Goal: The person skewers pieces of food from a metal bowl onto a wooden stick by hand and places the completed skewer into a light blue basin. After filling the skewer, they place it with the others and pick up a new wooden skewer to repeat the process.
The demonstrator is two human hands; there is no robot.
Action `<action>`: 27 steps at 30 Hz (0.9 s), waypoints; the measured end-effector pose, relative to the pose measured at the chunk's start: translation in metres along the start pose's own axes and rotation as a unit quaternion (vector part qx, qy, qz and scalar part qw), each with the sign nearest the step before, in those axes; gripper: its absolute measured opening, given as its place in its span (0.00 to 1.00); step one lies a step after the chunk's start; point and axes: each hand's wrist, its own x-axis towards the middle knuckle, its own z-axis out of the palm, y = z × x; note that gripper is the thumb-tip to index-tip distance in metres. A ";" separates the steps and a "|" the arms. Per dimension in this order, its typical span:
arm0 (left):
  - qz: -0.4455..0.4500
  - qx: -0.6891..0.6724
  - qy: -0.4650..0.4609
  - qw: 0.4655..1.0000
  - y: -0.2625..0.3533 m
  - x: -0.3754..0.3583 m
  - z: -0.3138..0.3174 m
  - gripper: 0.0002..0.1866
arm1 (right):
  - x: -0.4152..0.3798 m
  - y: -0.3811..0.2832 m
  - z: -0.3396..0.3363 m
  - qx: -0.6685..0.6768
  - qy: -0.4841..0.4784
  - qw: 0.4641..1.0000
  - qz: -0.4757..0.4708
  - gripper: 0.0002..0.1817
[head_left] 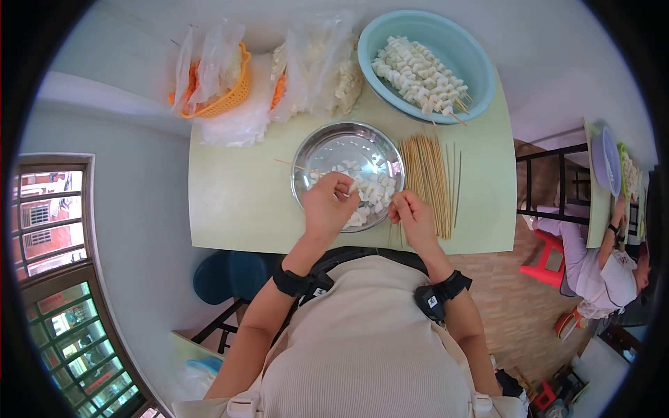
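My left hand (330,207) is over the left part of a round steel bowl (306,139), thumb and fingers pinched on a small white food piece (354,187). A thin bamboo skewer (293,166) runs from left of the bowl across its rim towards these fingers. My right hand (416,219) is closed at the bowl's right rim, thumb against forefinger; what it pinches I cannot tell. More white chunks (378,191) lie loose in the bowl. Just right of it, a thick row of bamboo skewers (426,174) lies on the pale green table (237,202), partly beside my right hand.
A light blue tub (484,83) at the back right holds skewers threaded with white chunks (418,73). Plastic bags of food (313,76) and a yellow basket (237,94) stand at the back left. Another person (606,275) sits at a table far right, near a red stool (543,258).
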 end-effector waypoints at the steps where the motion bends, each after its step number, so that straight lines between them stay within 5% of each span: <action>1: 0.008 0.005 -0.018 1.000 0.001 -0.001 0.002 0.09 | 0.001 0.000 0.001 0.001 0.001 1.000 0.000 0.11; 8: 0.030 0.025 -0.044 0.998 0.000 0.001 -0.002 0.12 | 0.002 0.007 -0.001 0.048 0.020 0.999 0.007 0.11; 11: 0.162 0.108 -0.034 0.980 0.009 0.003 -0.015 0.17 | 0.000 0.007 -0.016 0.046 -0.006 0.999 0.012 0.11; 13: 0.262 0.289 0.068 0.918 0.020 0.002 -0.024 0.23 | -0.001 0.004 -0.024 0.026 -0.035 0.999 0.008 0.11; 16: 0.279 0.332 -0.006 0.901 -0.004 0.003 -0.027 0.19 | -0.001 0.003 -0.031 0.043 -0.034 0.998 0.031 0.11; 19: 0.183 0.215 -0.090 0.955 -0.031 0.007 -0.027 0.12 | 0.002 0.003 -0.039 0.084 -0.015 0.996 0.024 0.10; 22: 0.085 0.111 -0.078 0.987 -0.019 0.003 -0.020 0.07 | 0.002 0.004 -0.037 0.172 -0.024 0.984 -0.030 0.09; 27: 0.224 0.081 -0.174 0.955 -0.007 0.005 0.006 0.08 | -0.005 -0.004 0.001 0.123 -0.068 0.990 0.021 0.15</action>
